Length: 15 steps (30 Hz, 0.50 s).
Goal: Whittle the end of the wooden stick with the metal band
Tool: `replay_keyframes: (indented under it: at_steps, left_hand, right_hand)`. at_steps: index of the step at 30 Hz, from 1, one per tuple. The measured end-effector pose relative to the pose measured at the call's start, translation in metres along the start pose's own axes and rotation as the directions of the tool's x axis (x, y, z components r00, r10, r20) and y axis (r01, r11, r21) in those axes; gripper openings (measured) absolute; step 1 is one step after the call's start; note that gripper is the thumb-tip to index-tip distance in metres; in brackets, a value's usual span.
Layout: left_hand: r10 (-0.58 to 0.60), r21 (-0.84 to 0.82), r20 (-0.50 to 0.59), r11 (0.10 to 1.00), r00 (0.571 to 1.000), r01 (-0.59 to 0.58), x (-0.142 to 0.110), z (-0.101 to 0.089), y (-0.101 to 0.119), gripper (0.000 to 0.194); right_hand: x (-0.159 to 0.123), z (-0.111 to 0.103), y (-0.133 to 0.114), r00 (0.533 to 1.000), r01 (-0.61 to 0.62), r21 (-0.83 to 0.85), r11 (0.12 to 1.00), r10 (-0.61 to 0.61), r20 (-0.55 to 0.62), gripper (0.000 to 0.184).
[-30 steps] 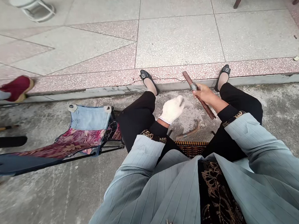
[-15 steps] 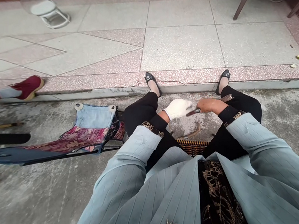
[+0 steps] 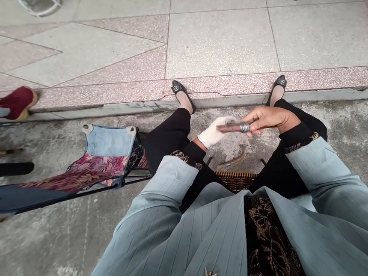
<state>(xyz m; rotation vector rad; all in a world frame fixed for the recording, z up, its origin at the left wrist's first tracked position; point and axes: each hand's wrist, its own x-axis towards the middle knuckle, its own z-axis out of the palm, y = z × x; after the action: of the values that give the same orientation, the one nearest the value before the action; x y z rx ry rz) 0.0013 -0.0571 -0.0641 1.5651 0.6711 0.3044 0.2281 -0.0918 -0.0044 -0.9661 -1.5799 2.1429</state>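
Note:
I sit with my legs apart on rough concrete. A short brown wooden handle [image 3: 231,128] with a metal ring lies level between my hands. My right hand [image 3: 267,117], bare, pinches it at the ring end. My left hand [image 3: 215,132], in a white glove, closes around its other end. On the ground below them lies a curved rusty blade [image 3: 234,159].
A folding stool [image 3: 77,175] with patchwork cloth lies tipped to my left. A raised tile step [image 3: 103,98] runs across ahead of my feet. Another person's red shoe [image 3: 15,102] rests at the far left, near a dark tool handle [image 3: 6,169]. A woven seat edge [image 3: 237,179] shows under me.
My right hand turned the handle from upright to level and brought it toward the gloved left hand, which went from open to closed on its end.

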Motion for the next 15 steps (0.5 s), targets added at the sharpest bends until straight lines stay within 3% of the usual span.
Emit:
replay_keyframes:
  at_steps: [2, 5, 9, 15]
  left_hand:
    - [-0.024, -0.269, -0.002, 0.963, 1.0, 0.023, 0.002, 0.001, -0.006, 0.029]
    - [-0.03, -0.472, -0.022, 0.882, 0.999, 0.016, 0.004, 0.001, -0.013, 0.032]
    - [-0.017, -0.489, -0.043, 0.872, 0.999, -0.007, 0.005, 0.002, -0.015, 0.031]
    - [-0.001, -0.423, -0.057, 0.906, 0.998, -0.024, 0.006, 0.0, -0.018, 0.029]
  right_hand:
    - [0.005, 0.003, 0.005, 0.98, 0.059, 0.133, 0.989, -0.032, -0.196, 0.035]
    - [0.017, 0.004, 0.014, 0.912, 0.109, 0.258, 0.96, 0.006, -0.41, 0.038]
    - [0.03, 0.003, 0.024, 0.83, 0.122, 0.273, 0.954, 0.053, -0.556, 0.036]
    - [0.032, -0.001, 0.03, 0.804, 0.13, 0.294, 0.947, 0.073, -0.59, 0.035]
